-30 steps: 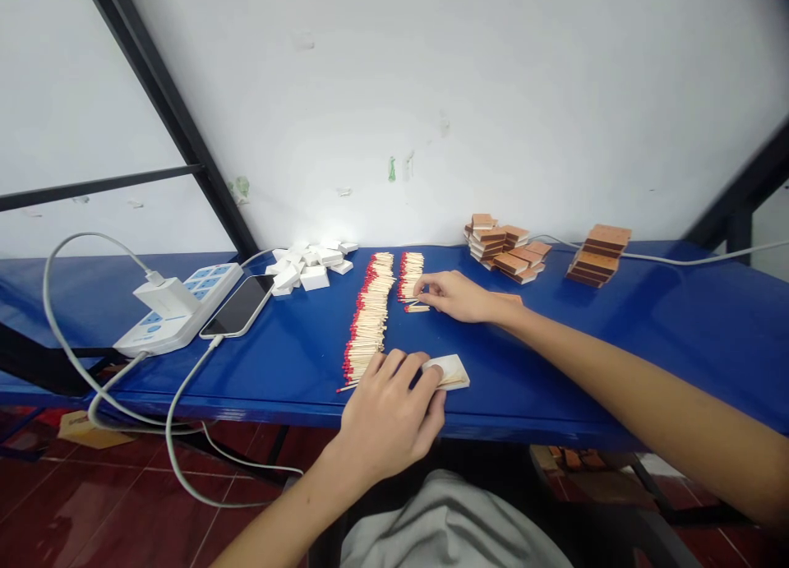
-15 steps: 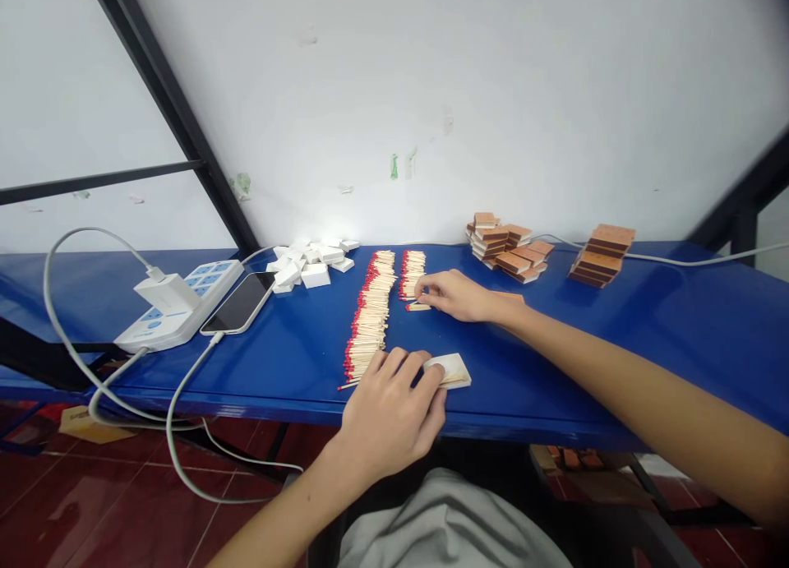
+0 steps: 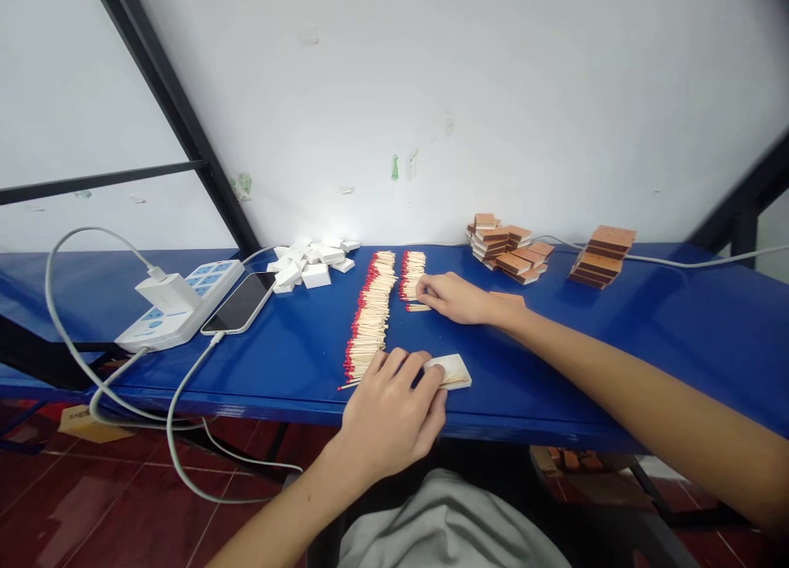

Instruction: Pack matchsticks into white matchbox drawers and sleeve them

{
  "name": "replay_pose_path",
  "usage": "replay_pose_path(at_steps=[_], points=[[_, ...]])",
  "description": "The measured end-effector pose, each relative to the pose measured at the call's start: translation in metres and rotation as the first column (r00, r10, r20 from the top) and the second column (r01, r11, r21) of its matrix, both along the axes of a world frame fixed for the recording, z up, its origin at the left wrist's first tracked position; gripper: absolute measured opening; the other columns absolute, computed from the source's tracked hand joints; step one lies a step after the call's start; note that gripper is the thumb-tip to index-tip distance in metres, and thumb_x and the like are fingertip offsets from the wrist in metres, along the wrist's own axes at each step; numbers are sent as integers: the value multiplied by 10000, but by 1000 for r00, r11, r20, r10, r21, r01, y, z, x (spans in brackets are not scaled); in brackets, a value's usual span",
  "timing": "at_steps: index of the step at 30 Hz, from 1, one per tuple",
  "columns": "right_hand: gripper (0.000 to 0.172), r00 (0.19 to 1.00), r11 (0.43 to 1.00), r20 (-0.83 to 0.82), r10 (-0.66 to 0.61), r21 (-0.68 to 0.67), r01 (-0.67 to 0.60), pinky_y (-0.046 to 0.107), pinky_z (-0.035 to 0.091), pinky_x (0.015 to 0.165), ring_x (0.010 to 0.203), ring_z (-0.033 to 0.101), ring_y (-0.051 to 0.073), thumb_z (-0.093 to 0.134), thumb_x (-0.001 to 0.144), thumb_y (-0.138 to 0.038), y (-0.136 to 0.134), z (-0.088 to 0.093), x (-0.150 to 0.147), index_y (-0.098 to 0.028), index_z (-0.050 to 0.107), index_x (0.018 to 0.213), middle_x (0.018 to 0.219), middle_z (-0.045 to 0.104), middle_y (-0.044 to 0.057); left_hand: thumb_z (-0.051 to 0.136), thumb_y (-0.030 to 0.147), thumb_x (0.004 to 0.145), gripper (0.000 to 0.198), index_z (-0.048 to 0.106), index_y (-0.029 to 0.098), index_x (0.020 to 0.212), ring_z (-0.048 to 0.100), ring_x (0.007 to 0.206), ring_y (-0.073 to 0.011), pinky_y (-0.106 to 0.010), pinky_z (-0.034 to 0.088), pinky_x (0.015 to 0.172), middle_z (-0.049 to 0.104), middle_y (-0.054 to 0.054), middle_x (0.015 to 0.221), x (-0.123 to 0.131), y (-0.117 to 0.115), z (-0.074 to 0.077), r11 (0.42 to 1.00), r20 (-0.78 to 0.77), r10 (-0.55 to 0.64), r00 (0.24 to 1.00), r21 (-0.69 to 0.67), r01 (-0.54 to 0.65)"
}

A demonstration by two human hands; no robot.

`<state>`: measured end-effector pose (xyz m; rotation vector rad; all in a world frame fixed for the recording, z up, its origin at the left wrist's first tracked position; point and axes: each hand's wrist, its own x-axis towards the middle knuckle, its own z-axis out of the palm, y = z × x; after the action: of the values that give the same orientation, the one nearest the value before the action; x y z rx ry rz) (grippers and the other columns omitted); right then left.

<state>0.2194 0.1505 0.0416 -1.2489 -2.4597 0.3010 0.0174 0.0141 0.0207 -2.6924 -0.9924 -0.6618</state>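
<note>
My left hand (image 3: 398, 408) rests at the table's front edge, its fingers on a small white tray (image 3: 459, 366) with a few matches inside. Farther back, my right hand (image 3: 453, 297) pinches with thumb and forefinger at the lower end of a short row of red-tipped matches (image 3: 412, 274); what the fingertips hold, if anything, is too small to make out. A few matches lie just below that row. To its left runs a longer column of matches (image 3: 371, 309), its near end beside my left fingers.
White trays (image 3: 316, 275) lie heaped at the back left. Brown matchboxes (image 3: 513, 261) are piled at the back right, with another stack (image 3: 602, 256) farther right. A phone (image 3: 239, 302) and a power strip (image 3: 178, 313) with cables occupy the left side.
My right hand has shifted very slightly to the right and toward me. My left hand has stayed on the tray.
</note>
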Motion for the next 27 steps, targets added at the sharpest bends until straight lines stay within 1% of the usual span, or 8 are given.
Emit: replay_pose_path(at_steps=[4, 7, 12, 21, 27], points=[[110, 1000, 1000, -13, -26, 2, 26, 245, 292, 630, 623, 487, 128, 492, 936, -206, 0, -1, 0, -173, 591, 901, 717, 609, 3, 432, 271, 976, 194, 589, 194, 1061, 539, 912, -243, -428, 439, 849, 627, -84, 1083, 0, 0, -1, 1000, -2, 2, 1000, -10, -2], [113, 1000, 1000, -17, -21, 0, 21, 247, 296, 639, 628, 493, 131, 497, 936, -211, -1, 0, 0, -176, 605, 934, 711, 609, -1, 419, 272, 982, 207, 584, 189, 1074, 531, 918, -247, -434, 435, 854, 623, -86, 1093, 0, 0, -1, 1000, -13, -1, 1000, -22, 0], [123, 1000, 1000, -21, 8, 6, -8, 243, 292, 624, 606, 481, 124, 493, 933, -192, -1, 0, 0, -175, 614, 923, 677, 591, -13, 423, 272, 979, 201, 581, 189, 1071, 534, 930, -252, -437, 439, 849, 618, -83, 1104, -1, 1, -2, 1000, -16, 1, 1000, -25, -1], [116, 999, 1000, -50, 7, -25, -8, 233, 282, 598, 560, 455, 105, 498, 922, -164, -4, 2, -2, -175, 609, 889, 638, 569, -31, 416, 274, 983, 210, 582, 186, 1075, 533, 948, -257, -439, 437, 856, 620, -85, 1117, -1, 1, -2, 1000, -10, -1, 1000, -31, 1], [109, 999, 1000, -42, 19, 5, -18, 225, 285, 599, 580, 474, 104, 506, 914, -148, -1, -2, -1, -178, 605, 878, 655, 582, -28, 407, 274, 985, 217, 585, 188, 1074, 531, 952, -257, -443, 434, 855, 621, -79, 1118, -1, 1, -3, 999, -6, -4, 1000, -37, 4]])
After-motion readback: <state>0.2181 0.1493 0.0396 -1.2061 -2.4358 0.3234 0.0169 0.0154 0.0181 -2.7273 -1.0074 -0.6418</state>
